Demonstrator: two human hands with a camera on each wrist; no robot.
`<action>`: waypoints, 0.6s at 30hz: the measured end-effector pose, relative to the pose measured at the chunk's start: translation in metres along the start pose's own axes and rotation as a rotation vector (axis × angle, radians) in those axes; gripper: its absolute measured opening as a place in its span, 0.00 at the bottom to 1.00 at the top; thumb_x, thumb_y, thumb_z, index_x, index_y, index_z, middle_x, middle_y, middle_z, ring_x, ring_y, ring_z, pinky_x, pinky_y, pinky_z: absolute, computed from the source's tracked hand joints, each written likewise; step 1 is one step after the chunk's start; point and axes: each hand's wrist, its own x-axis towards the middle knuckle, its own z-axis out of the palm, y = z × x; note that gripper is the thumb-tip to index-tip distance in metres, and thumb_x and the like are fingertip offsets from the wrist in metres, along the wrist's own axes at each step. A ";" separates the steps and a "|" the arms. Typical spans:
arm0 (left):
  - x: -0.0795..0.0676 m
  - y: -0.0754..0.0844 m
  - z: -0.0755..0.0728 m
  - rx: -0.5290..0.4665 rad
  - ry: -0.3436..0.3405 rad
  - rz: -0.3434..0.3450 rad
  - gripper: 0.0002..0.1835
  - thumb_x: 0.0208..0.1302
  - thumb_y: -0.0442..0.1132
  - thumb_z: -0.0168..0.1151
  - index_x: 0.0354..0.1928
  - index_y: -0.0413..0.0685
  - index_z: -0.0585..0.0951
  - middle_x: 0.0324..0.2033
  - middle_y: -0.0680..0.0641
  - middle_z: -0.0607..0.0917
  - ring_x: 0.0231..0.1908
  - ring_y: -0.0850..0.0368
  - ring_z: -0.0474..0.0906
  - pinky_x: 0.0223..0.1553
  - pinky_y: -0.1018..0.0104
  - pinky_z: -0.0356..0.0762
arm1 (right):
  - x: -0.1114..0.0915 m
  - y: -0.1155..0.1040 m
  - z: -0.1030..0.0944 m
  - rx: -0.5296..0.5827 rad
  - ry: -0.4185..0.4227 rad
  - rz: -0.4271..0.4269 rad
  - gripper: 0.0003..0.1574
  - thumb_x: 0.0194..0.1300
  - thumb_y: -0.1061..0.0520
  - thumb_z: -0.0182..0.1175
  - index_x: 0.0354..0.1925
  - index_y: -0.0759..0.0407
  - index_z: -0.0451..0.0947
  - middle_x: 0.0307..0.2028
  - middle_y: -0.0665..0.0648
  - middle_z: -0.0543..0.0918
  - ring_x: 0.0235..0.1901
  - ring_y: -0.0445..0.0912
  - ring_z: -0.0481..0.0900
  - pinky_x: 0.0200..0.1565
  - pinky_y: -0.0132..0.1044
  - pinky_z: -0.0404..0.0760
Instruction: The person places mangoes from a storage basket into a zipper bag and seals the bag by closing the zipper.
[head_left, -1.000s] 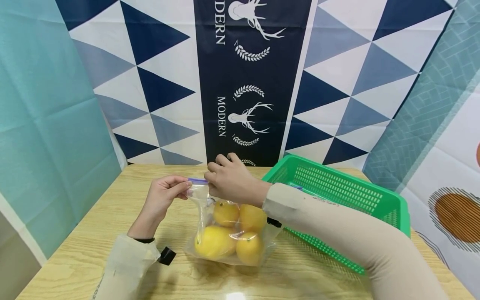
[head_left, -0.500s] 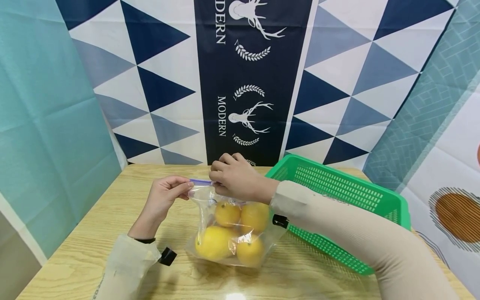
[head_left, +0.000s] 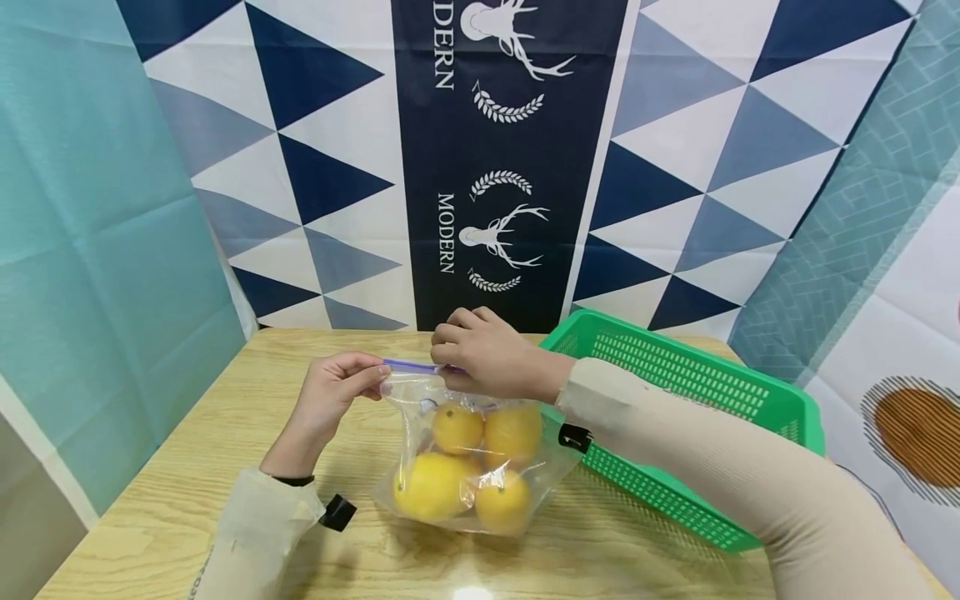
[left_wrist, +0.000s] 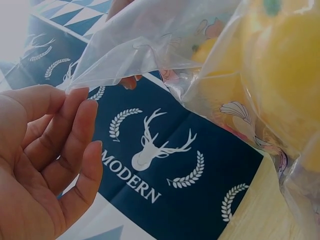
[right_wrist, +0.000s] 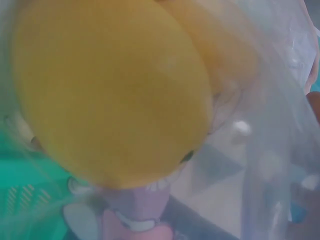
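A clear zip bag [head_left: 408, 425] with a purple zip strip [head_left: 408, 365] stands on the table, several yellow-orange fruits [head_left: 431, 487] inside it. My left hand [head_left: 337, 392] pinches the bag's top left corner between thumb and forefinger; the left wrist view shows that pinch at the plastic's tip, the other fingers loosely bent. Along the same strip, my right hand [head_left: 480, 354] grips the zip with bent fingers, its thumb mostly hidden. The right wrist view is filled by a large yellow fruit [right_wrist: 110, 95] behind hazy plastic. Cartoon prints [left_wrist: 237, 112] show on the bag.
A green perforated plastic basket [head_left: 675, 367] stands to the right, partly behind the right forearm. The wooden table [head_left: 225, 433] ends at a patterned cloth backdrop [head_left: 345, 167]. A teal cloth [head_left: 97, 233] hangs at the left.
My right hand has slid to the right along the zip strip, so a longer stretch of purple shows between the hands. The left hand keeps its pinch at the corner, nearly still.
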 end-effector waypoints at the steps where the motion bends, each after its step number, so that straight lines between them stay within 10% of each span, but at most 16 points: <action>1: 0.000 0.000 0.000 -0.001 0.000 -0.003 0.06 0.65 0.24 0.59 0.36 0.23 0.82 0.25 0.55 0.86 0.24 0.63 0.81 0.31 0.70 0.84 | -0.001 0.001 0.000 0.005 -0.005 -0.003 0.07 0.71 0.52 0.57 0.41 0.49 0.81 0.49 0.50 0.81 0.52 0.49 0.71 0.52 0.42 0.72; 18: 0.000 -0.002 0.000 -0.027 -0.002 0.008 0.06 0.64 0.23 0.60 0.33 0.33 0.85 0.24 0.55 0.85 0.24 0.63 0.82 0.31 0.70 0.84 | -0.017 0.011 -0.002 0.051 0.016 -0.033 0.04 0.70 0.55 0.58 0.40 0.49 0.81 0.49 0.51 0.80 0.53 0.50 0.71 0.53 0.43 0.73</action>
